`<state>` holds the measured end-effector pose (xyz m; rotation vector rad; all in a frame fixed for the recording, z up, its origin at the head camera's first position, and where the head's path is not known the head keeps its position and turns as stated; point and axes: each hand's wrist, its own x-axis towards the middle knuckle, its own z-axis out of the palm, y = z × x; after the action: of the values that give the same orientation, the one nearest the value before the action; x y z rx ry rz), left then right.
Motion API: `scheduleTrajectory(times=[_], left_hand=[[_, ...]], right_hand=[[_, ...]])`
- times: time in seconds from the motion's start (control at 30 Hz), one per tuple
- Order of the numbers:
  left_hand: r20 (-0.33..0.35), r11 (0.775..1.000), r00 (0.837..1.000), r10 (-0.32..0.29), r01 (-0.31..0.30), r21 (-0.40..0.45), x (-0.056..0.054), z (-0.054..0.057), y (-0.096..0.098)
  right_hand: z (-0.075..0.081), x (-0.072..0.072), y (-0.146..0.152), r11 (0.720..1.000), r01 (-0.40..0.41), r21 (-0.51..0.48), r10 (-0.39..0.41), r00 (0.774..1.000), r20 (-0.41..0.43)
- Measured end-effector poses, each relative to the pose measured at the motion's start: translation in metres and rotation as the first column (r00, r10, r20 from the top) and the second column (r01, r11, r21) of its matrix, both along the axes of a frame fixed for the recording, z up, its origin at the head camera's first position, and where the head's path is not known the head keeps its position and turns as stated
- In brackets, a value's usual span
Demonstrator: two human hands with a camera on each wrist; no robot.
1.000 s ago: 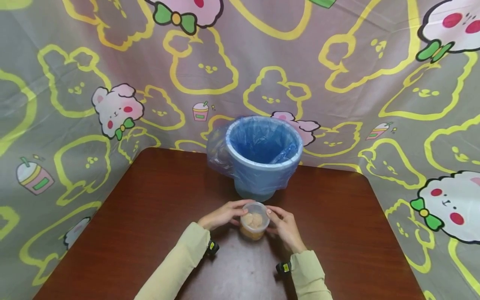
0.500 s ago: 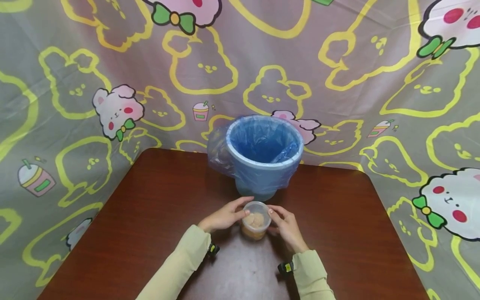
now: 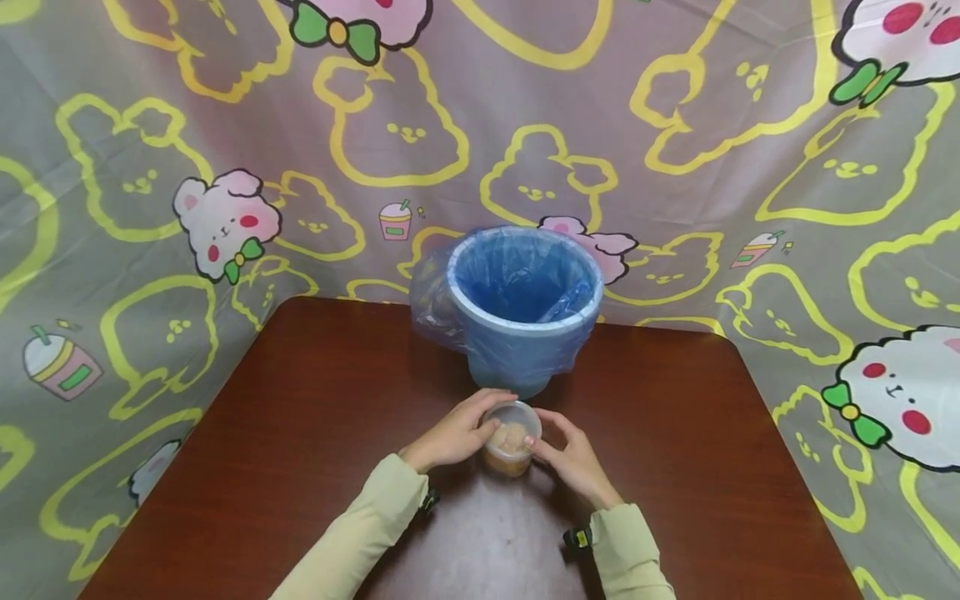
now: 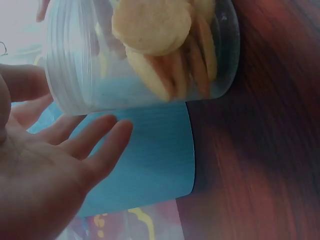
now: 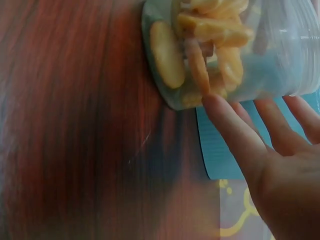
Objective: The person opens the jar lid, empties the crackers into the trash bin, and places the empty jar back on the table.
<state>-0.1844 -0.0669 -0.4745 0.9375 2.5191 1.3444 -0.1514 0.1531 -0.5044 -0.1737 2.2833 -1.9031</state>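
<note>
A clear plastic jar (image 3: 506, 463) stands upright on the brown table, partly filled with round, flat golden biscuits (image 4: 151, 26). My left hand (image 3: 452, 433) holds the jar's upper edge from the left, thumb on the near side and fingers reaching round the far side. From the right, my right hand (image 3: 573, 461) grips the same edge with its thumb at the front right. In the left wrist view, two fingertips hang just clear of the jar wall. The right wrist view has one fingertip at the jar's lower side. Whether the ribbed upper part is a lid or a threaded neck is unclear.
A light blue bin (image 3: 512, 358), lined with a transparent blue bag (image 3: 437, 292), stands just behind the jar. The brown table (image 3: 315, 375) reaches to a patterned cloth (image 3: 420, 92) at the back and both sides.
My right thumb has shifted along the jar's edge toward the front. My left fingers now reach farther over the far side. The jar stays in about the same place.
</note>
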Motion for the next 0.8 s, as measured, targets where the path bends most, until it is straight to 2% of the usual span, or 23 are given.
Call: scheduleTrajectory(times=[0.17, 0.27, 0.57, 0.8], left_hand=[[-0.044, 1.000, 0.999, -0.012, 0.010, -0.029, 0.002, 0.002, -0.001], [-0.075, 0.998, 0.997, -0.012, 0.008, -0.057, 0.003, 0.005, 0.000], [-0.077, 0.977, 0.996, -0.046, 0.028, -0.212, 0.006, 0.011, 0.004], [-0.160, 0.962, 0.983, -0.088, 0.042, -0.269, 0.006, 0.010, 0.006]], right_hand=[[-0.002, 0.003, 0.002, 0.996, -0.086, 0.002, 0.086, 0.995, -0.055], [-0.003, 0.004, 0.001, 0.994, -0.106, -0.004, 0.105, 0.992, -0.067], [-0.010, 0.005, -0.008, 0.994, -0.098, 0.038, 0.102, 0.988, -0.119], [-0.014, 0.006, -0.014, 0.991, -0.011, 0.136, 0.036, 0.982, -0.186]])
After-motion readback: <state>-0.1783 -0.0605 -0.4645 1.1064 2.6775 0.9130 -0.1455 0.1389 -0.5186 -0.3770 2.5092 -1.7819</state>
